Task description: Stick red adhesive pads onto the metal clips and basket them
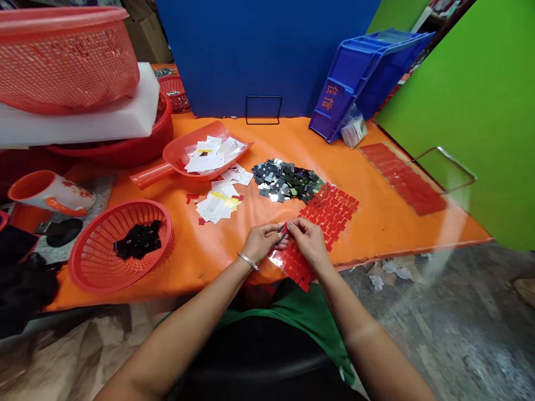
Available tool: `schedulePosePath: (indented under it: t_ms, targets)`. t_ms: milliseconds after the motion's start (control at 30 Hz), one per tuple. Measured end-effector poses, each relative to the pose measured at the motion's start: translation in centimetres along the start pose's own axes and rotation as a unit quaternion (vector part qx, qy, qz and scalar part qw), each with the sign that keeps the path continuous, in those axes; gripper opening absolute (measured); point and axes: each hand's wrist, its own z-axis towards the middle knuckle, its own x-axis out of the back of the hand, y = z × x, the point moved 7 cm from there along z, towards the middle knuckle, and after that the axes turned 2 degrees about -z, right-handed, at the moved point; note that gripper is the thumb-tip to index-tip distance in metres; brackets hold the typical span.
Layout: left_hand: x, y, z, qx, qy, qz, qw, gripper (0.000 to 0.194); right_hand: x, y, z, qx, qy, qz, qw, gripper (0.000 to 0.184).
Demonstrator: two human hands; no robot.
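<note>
My left hand point(262, 243) pinches a small dark flat piece point(282, 234) in front of my body. Closed at the fingertips, my right hand point(310, 240) meets it there, on a bit of red at the piece's upper end that looks like a sticker. Beneath my right hand lies a sheet of red stickers point(334, 214), which reaches over the table's front edge. A pile of small dark shiny plates point(288, 181) touches the sheet's far end. To the left, a red plastic basket point(94, 267) holds several black pieces point(140, 239).
A red scoop point(152, 175) with paper slips stands behind more loose slips point(215, 209). Another red sheet point(405, 178) lies at right, near a green panel point(480, 111). A blue bin point(330, 106) leans at the back. A mug point(50, 192) and stacked baskets point(67, 61) crowd the left.
</note>
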Motion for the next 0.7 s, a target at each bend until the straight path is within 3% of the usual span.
schedulePosePath:
  t_ms: [333,400,500,600,700]
  targets:
    - [-0.4,0.1,-0.4,-0.005,0.032,0.024,0.999,0.015,0.3,0.2,0.5,0.008,0.031,-0.050,0.998,0.037]
    - [-0.8,1.5,-1.3,-0.020,0.024,0.036,0.999,0.017,0.3,0.2,0.5,0.015,0.033,-0.057,0.998,0.038]
    - [-0.8,5.5,-3.8,-0.084,-0.005,0.067,0.994,0.027,-0.2,-0.4,-0.1,0.049,0.011,-0.077,0.996,0.031]
    - [2.2,10.9,-7.5,-0.177,0.045,0.143,0.973,0.037,-0.4,-1.7,-0.9,0.102,-0.007,-0.099,0.990,0.018]
    - [8.4,15.4,-11.8,-0.244,0.205,0.274,0.907,0.039,0.0,-4.0,-1.2,0.186,0.010,-0.143,0.972,0.015]
